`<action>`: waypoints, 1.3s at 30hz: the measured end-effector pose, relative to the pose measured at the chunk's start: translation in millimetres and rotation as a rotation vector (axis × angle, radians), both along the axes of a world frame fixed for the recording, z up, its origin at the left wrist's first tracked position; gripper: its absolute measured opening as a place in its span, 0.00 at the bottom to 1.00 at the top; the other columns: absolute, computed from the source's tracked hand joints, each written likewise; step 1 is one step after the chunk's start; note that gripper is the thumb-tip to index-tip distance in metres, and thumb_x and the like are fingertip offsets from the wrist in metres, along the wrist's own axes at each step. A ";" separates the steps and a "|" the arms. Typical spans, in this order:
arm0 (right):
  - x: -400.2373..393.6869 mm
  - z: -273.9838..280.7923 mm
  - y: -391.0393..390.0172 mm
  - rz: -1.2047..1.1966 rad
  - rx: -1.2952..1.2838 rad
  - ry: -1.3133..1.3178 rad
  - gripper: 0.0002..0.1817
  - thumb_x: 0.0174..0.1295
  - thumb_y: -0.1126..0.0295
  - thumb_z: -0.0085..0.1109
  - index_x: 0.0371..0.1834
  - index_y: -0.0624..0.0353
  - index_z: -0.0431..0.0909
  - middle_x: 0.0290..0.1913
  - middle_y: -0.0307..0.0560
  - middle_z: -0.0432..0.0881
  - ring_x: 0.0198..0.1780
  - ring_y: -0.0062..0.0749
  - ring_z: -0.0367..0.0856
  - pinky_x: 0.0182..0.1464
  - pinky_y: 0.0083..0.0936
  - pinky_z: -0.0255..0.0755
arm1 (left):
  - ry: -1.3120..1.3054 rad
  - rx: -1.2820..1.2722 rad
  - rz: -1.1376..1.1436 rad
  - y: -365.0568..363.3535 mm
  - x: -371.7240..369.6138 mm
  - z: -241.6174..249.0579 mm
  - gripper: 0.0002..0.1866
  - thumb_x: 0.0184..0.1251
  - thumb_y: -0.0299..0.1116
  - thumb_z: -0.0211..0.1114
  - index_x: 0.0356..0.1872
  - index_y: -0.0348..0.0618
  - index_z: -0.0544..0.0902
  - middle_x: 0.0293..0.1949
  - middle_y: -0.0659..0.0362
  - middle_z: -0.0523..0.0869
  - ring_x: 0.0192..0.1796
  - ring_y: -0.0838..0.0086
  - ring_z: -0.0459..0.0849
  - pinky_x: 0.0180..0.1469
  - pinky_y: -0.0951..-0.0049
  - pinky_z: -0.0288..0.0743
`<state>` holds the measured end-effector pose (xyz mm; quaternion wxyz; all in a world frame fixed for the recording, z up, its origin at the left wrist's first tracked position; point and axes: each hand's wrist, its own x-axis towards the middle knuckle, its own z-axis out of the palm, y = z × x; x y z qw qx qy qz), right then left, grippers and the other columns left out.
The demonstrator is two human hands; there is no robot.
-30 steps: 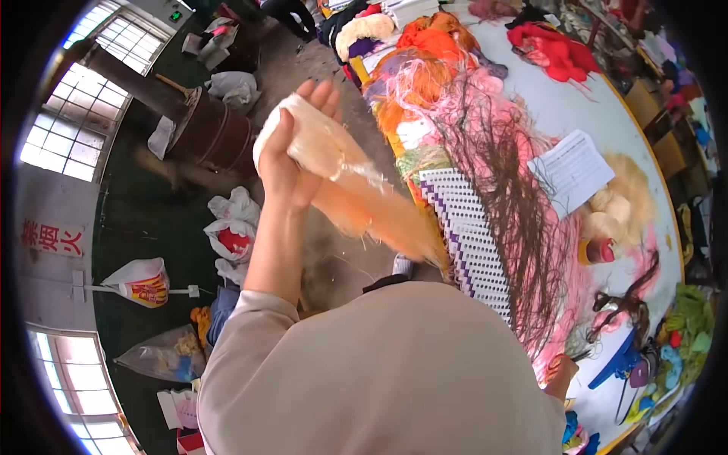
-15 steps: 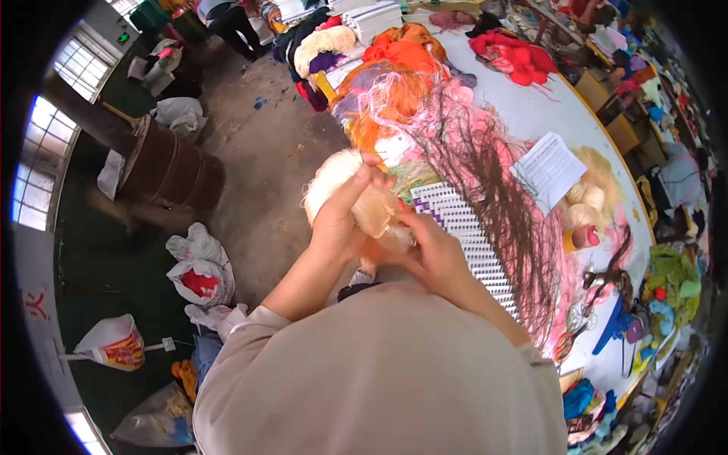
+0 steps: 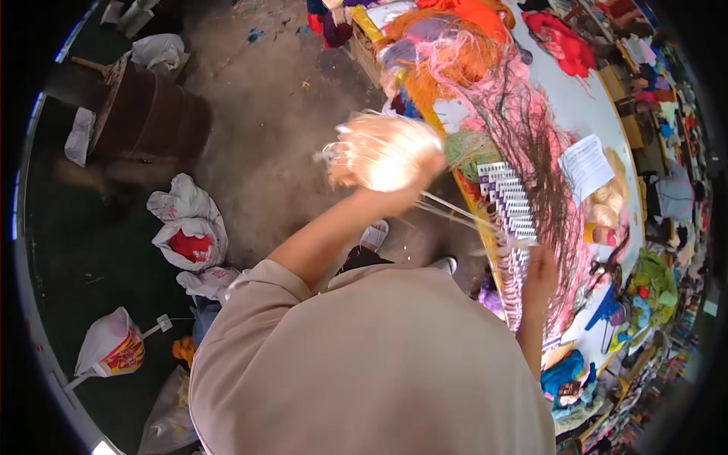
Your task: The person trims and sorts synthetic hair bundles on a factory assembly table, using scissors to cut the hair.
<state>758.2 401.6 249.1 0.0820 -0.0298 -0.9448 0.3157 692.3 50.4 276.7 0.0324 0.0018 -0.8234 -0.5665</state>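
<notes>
My left hand (image 3: 409,186) is closed round a pale cream hank of yarn (image 3: 379,152), lifted above the floor left of the table. Loose loops hang out at the hank's left end. From its lower right, thin strands (image 3: 451,208) stretch taut toward my right hand (image 3: 540,269), which is over the table's near side. Motion smears the right fingers, but the strands lead to them. Beneath and beside that hand lies an overlapping row of white cards (image 3: 509,201) with dark marks. Long dark brown strands (image 3: 542,144) lie beyond the cards.
Orange and pink yarn (image 3: 455,53) is heaped on the table's far part. A printed sheet (image 3: 585,167) lies near cream yarn balls (image 3: 609,201). A rusty drum (image 3: 148,114) and white bags (image 3: 189,220) stand on the floor to the left. Coloured yarn fills shelves at right.
My hands were together at the hank and are now apart. The left has raised the hank a little; the right has moved right and down, drawing out strands. The view has tilted downward.
</notes>
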 end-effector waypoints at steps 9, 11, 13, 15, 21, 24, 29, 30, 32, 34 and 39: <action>-10.1 76.8 -36.4 0.024 -0.456 -0.213 0.11 0.71 0.73 0.52 0.54 0.60 0.77 0.46 0.41 0.84 0.40 0.19 0.79 0.39 0.15 0.72 | 0.086 -0.535 -1.246 90.7 39.7 12.1 0.09 0.50 0.34 0.65 0.32 0.43 0.82 0.33 0.52 0.84 0.41 0.56 0.83 0.47 0.58 0.76; -22.2 89.6 -68.1 0.395 -0.437 -0.353 0.14 0.69 0.73 0.53 0.56 0.57 0.77 0.46 0.43 0.85 0.42 0.25 0.81 0.44 0.21 0.74 | 0.214 -0.345 -1.285 116.3 59.3 -19.0 0.07 0.47 0.33 0.64 0.27 0.42 0.83 0.29 0.51 0.84 0.34 0.55 0.84 0.38 0.55 0.76; -27.6 78.6 -76.4 0.728 -0.371 -0.547 0.13 0.68 0.69 0.54 0.55 0.54 0.79 0.44 0.48 0.84 0.43 0.35 0.83 0.47 0.27 0.74 | 0.330 -0.270 -1.273 137.3 78.5 -26.9 0.05 0.45 0.30 0.62 0.19 0.41 0.82 0.24 0.53 0.84 0.24 0.58 0.82 0.26 0.56 0.76; -18.1 51.1 -65.8 0.986 -0.201 -0.634 0.13 0.68 0.65 0.56 0.53 0.54 0.80 0.44 0.52 0.83 0.46 0.44 0.81 0.50 0.34 0.73 | 0.236 -0.269 -1.348 148.1 84.6 -25.5 0.05 0.45 0.31 0.63 0.19 0.41 0.81 0.24 0.55 0.83 0.24 0.62 0.81 0.27 0.59 0.75; 27.0 16.7 -15.3 0.787 -0.342 -0.684 0.09 0.65 0.66 0.58 0.41 0.59 0.75 0.39 0.54 0.81 0.46 0.52 0.80 0.48 0.41 0.71 | -0.048 -0.112 -1.520 181.9 103.6 -43.2 0.11 0.51 0.39 0.66 0.23 0.43 0.77 0.24 0.63 0.76 0.28 0.74 0.75 0.33 0.70 0.72; 53.1 -5.8 12.8 0.547 -0.126 -0.320 0.09 0.63 0.69 0.58 0.44 0.58 0.76 0.38 0.55 0.82 0.40 0.52 0.81 0.41 0.39 0.73 | -0.005 0.054 -1.506 200.9 116.3 -65.2 0.16 0.61 0.45 0.66 0.30 0.42 0.79 0.27 0.60 0.77 0.31 0.71 0.76 0.37 0.68 0.72; 96.0 -60.5 79.7 -0.038 0.008 -0.224 0.08 0.65 0.69 0.56 0.45 0.59 0.76 0.38 0.59 0.82 0.39 0.57 0.81 0.38 0.46 0.72 | -0.434 0.166 -1.466 208.3 137.1 -72.8 0.16 0.67 0.46 0.64 0.39 0.42 0.81 0.33 0.58 0.81 0.39 0.72 0.78 0.44 0.70 0.73; 107.1 -65.3 93.9 -0.124 0.079 -0.274 0.09 0.64 0.70 0.57 0.46 0.59 0.75 0.35 0.60 0.82 0.39 0.58 0.81 0.38 0.47 0.72 | -0.585 0.190 -1.438 201.3 138.7 -69.4 0.16 0.68 0.46 0.63 0.40 0.42 0.81 0.35 0.58 0.82 0.40 0.72 0.78 0.46 0.71 0.73; 133.1 -93.7 129.3 -0.233 0.128 -0.299 0.09 0.64 0.70 0.58 0.45 0.58 0.76 0.34 0.60 0.82 0.38 0.59 0.82 0.38 0.46 0.72 | -0.768 0.170 -1.434 191.6 134.9 -58.6 0.16 0.71 0.46 0.62 0.44 0.41 0.82 0.37 0.58 0.83 0.43 0.73 0.79 0.49 0.72 0.73; 161.6 -117.2 157.6 -0.322 0.058 -0.226 0.08 0.62 0.71 0.58 0.44 0.58 0.76 0.34 0.63 0.82 0.38 0.60 0.82 0.38 0.47 0.73 | -0.784 0.083 -1.478 191.8 127.4 -39.9 0.15 0.72 0.44 0.62 0.46 0.42 0.82 0.39 0.58 0.84 0.45 0.73 0.80 0.50 0.72 0.74; 203.4 -130.1 188.3 -0.458 -0.048 -0.283 0.09 0.64 0.69 0.58 0.42 0.61 0.75 0.35 0.63 0.82 0.40 0.61 0.82 0.40 0.47 0.73 | -0.758 -0.128 -1.524 205.8 111.0 3.4 0.10 0.71 0.38 0.63 0.46 0.45 0.83 0.40 0.60 0.84 0.45 0.73 0.82 0.52 0.71 0.75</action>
